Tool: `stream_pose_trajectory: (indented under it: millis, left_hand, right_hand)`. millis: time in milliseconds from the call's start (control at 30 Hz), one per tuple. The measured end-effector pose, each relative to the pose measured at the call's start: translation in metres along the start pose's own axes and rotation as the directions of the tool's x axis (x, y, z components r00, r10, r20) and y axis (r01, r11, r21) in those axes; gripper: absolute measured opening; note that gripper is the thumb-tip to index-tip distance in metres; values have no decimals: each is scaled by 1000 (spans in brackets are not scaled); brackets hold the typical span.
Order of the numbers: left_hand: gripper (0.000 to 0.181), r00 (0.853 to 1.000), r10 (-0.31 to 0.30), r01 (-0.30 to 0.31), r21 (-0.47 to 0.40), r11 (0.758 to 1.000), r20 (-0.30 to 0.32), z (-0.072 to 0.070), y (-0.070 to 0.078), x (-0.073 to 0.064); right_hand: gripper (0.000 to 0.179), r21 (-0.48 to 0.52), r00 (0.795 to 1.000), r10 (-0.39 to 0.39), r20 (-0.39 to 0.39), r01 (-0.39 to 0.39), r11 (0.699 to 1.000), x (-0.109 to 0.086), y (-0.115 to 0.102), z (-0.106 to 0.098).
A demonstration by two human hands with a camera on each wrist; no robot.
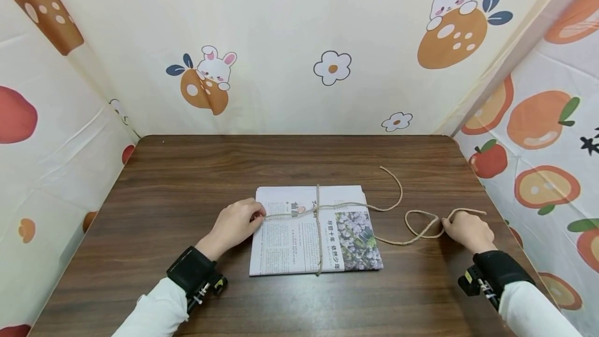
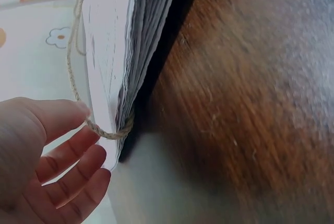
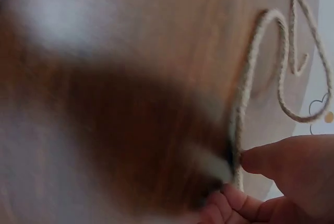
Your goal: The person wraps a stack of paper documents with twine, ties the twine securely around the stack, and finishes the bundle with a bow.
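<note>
A folded stack of newspapers lies flat mid-table, with a flower photo on its lower right. Natural-coloured twine runs over it lengthwise and crosswise, the strands crossing near the middle. At the stack's left edge my left hand pinches the twine between thumb and forefinger; in the left wrist view the twine bends there around the paper edges. Well right of the stack, my right hand pinches a looped tail of twine close to its end. The right wrist view shows this twine passing the thumb.
Brown wood-grain table carries the stack. A second loose twine end curves over the table behind and right of the papers. Printed curtains with rabbits and fruit close in the back and both sides.
</note>
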State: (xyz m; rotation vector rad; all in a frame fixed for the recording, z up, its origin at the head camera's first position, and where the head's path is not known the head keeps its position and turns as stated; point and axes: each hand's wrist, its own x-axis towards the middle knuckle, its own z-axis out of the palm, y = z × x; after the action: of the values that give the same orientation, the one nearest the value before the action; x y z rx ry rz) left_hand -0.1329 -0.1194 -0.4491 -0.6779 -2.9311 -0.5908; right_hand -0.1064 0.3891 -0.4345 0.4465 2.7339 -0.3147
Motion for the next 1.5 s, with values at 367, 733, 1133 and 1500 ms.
stream_pose_trajectory:
  millis: [367, 733, 1133, 1500]
  left_hand:
    - [6, 999, 0, 1, 20, 1000, -54, -6, -1, -3]
    - [6, 996, 22, -19, 38, 999, -87, -16, 3, -7]
    - [6, 989, 83, -79, 39, 996, -121, -27, 17, -1]
    - [7, 957, 211, -213, 9, 977, -201, -46, 43, 14]
  right_hand:
    - [31, 61, 999, -30, -37, 33, 998, 0, 3, 5]
    - [16, 143, 802, -140, -581, 270, 952, -10, -11, -24]
    - [16, 53, 596, -335, -730, 538, 841, -29, -68, -82]
    - [15, -99, 464, -549, -695, 695, 712, -58, -131, -114]
